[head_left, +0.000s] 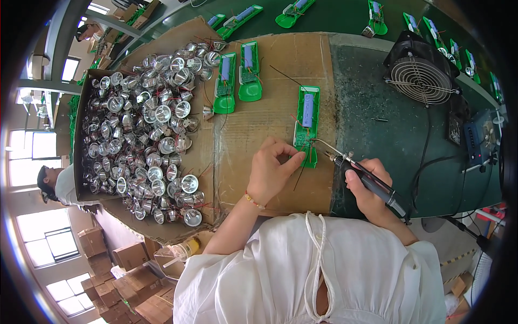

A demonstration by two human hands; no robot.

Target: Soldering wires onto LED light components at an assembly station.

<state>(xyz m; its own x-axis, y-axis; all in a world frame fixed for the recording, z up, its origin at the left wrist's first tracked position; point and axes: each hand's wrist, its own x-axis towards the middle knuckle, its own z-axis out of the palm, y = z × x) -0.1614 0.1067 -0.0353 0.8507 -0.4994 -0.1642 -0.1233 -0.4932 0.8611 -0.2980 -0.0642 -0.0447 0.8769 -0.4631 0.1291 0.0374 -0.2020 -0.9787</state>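
A green plastic housing lies upright before me on the cardboard, with a purple cylindrical battery and a small green circuit board inside. Thin dark wires stick out at both ends. My left hand is at the housing's lower left edge, thumb and index finger pinched together beside the board; what sits between them is too small to make out. In my right hand is a black soldering iron with a thin metal tube along it. Its tip end reaches the board from the right.
Many silver reflector cups with red wires fill a cardboard box at left. Two more green housings lie beyond my left hand. A black fan with a wire grille and a blue box stand at right. Further housings line the back.
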